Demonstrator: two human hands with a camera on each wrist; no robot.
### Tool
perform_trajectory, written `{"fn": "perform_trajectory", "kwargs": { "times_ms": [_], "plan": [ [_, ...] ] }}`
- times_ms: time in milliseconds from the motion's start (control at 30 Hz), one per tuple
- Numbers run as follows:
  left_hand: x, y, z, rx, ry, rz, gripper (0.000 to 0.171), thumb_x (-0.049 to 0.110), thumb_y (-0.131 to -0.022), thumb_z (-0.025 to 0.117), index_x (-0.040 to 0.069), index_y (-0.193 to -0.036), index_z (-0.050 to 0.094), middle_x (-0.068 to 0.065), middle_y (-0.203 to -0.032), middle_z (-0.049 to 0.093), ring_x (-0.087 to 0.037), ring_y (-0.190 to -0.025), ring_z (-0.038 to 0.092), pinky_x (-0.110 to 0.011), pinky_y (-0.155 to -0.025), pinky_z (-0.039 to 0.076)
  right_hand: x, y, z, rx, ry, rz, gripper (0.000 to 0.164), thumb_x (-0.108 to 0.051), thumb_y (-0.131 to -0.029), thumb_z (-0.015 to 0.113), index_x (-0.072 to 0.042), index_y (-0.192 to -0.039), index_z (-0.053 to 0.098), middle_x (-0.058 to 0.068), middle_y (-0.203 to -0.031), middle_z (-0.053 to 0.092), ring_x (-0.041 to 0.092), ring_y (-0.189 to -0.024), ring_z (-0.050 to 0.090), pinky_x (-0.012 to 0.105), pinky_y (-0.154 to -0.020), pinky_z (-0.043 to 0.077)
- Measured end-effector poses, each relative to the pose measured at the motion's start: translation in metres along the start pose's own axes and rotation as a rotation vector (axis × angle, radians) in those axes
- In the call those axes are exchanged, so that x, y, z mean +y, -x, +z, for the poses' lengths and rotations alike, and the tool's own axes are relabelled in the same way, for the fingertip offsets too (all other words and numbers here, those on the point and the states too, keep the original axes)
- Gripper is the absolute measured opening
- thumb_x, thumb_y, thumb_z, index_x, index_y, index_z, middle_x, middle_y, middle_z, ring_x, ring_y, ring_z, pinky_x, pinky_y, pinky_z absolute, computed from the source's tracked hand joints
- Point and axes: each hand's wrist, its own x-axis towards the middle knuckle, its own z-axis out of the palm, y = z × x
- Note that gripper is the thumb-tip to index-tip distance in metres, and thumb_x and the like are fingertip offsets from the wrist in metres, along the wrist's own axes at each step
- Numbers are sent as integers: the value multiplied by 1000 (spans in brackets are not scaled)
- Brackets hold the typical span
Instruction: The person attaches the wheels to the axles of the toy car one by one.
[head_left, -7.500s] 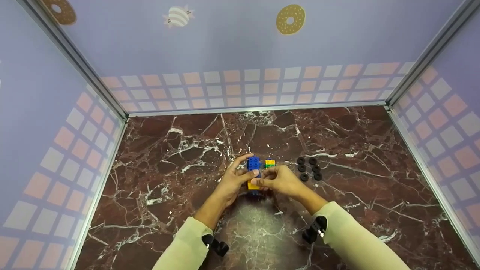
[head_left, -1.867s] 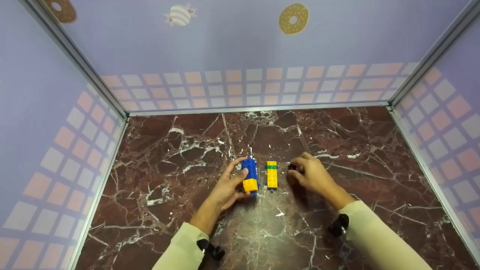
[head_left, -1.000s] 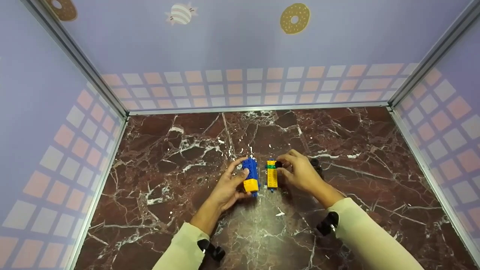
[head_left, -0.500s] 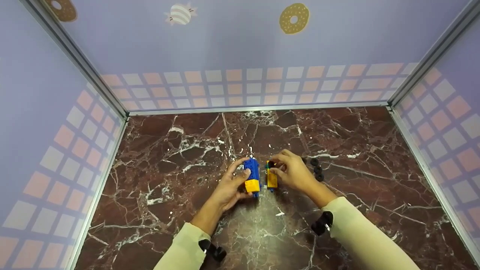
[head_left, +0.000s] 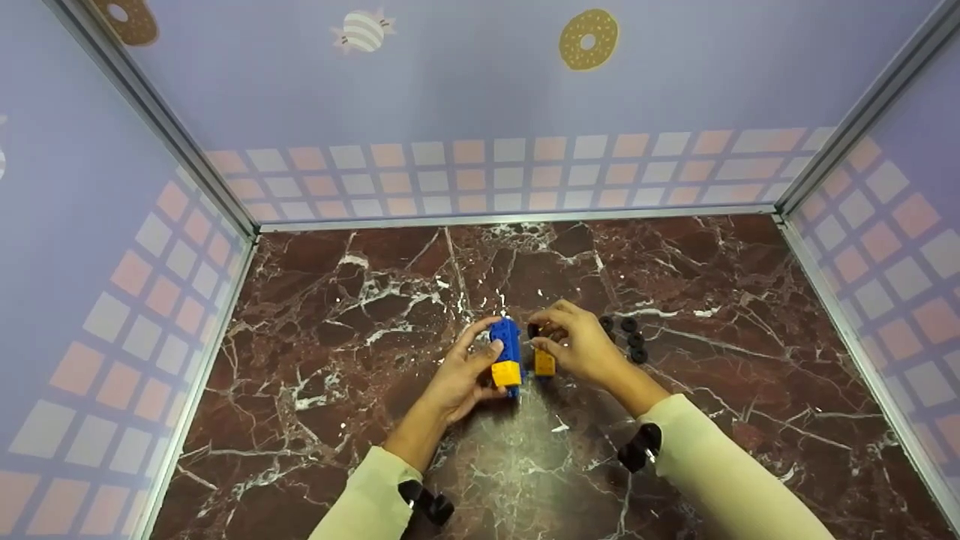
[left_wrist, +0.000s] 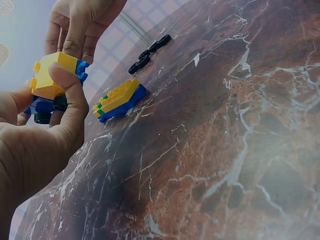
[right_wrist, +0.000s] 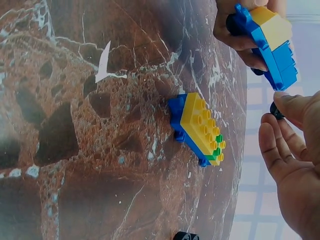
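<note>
My left hand (head_left: 463, 376) holds a toy car (head_left: 505, 341) built of blue and yellow bricks on a blue wheeled base. In the left wrist view, black wheels (left_wrist: 42, 118) show under the car, and my thumb lies on its yellow brick (left_wrist: 48, 80). My right hand (head_left: 581, 346) pinches a small black wheel (right_wrist: 275, 110) between thumb and fingers, close beside the car's blue end in the right wrist view. Below my right hand, a second toy car (right_wrist: 196, 131), yellow and green bricks on a blue base, stands on the table, partly hidden in the head view.
Several loose black wheels (head_left: 637, 337) lie on the dark red marbled table (head_left: 720, 300), right of my right hand. Patterned lilac panels (head_left: 480, 97) wall the table at the back and both sides. A black wrist mount (head_left: 641, 447) sits on each sleeve.
My right hand has left the car, reached the loose wheels and come back left over the yellow car with one wheel. My left hand keeps hold of the blue car, shifting it slightly right.
</note>
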Motion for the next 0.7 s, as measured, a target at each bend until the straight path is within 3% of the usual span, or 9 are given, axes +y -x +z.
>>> {"fn": "perform_trajectory", "kwargs": {
  "times_ms": [233, 433, 700],
  "plan": [
    [0, 1, 1, -2, 6, -6, 60, 21, -116, 59, 20, -170, 33, -20, -139, 60, -28, -103, 68, -30, -65, 65, -2, 0, 4, 10, -13, -6, 29, 2, -96, 83, 2, -125, 77, 18, -111, 70, 36, -100, 80, 44, -87, 71],
    [-1, 2, 1, -1, 7, -17, 58, 22, -116, 60, 24, -169, 38, -20, -142, 61, -28, -104, 69, -30, -66, 65, -5, -1, 8, 11, -26, -17, 31, 5, -94, 83, 6, -125, 76, 21, -113, 71, 38, -99, 80, 44, -88, 72],
    [-1, 3, 1, -1, 5, -29, 63, 23, -116, 60, 25, -174, 36, -21, -158, 54, -28, -108, 68, -30, -67, 65, -8, -1, 8, 4, -30, -6, 32, 4, -95, 83, 7, -126, 76, 22, -117, 72, 36, -101, 80, 43, -91, 71]
  ]
}}
